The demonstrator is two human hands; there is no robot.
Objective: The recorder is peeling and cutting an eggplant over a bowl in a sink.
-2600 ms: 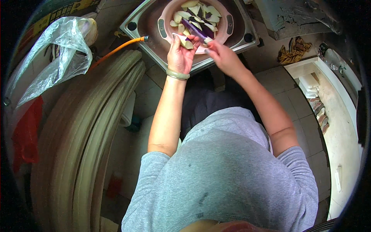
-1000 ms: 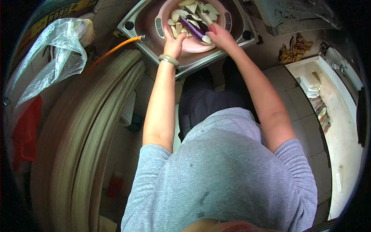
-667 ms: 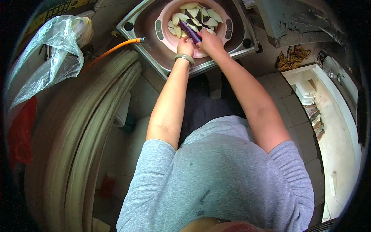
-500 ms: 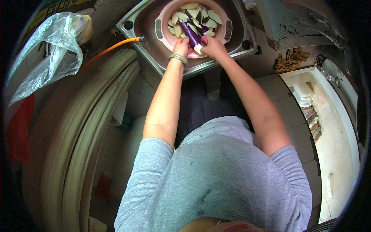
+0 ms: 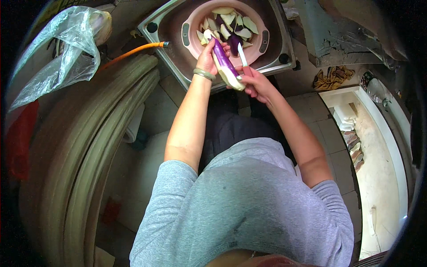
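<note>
My left hand point(image 5: 206, 58), a bangle on its wrist, grips a long purple eggplant point(image 5: 222, 62) with a pale cut face along its near part. The eggplant slants over the near rim of a pink basin point(image 5: 194, 39). In my right hand point(image 5: 259, 85) is a small knife point(image 5: 243, 55) with a pale blade and pinkish handle, its blade pointing away from me. That hand's fingers are beside the eggplant's near end; whether they touch it I cannot tell. Several pale eggplant slices point(image 5: 250, 25) lie in the basin with another purple eggplant point(image 5: 234, 43).
The basin stands in a metal sink point(image 5: 174, 43). An orange hose point(image 5: 138, 52) reaches the sink's left edge. A clear plastic bag point(image 5: 73, 42) hangs at the far left above long ribbed panels point(image 5: 106, 120). At right are a crumpled brown cloth point(image 5: 332, 78) and a white-edged shelf point(image 5: 382, 169).
The eggplant has come up out of the basin toward me and turned its cut face to view. My right hand has moved nearer, and the knife in it now shows.
</note>
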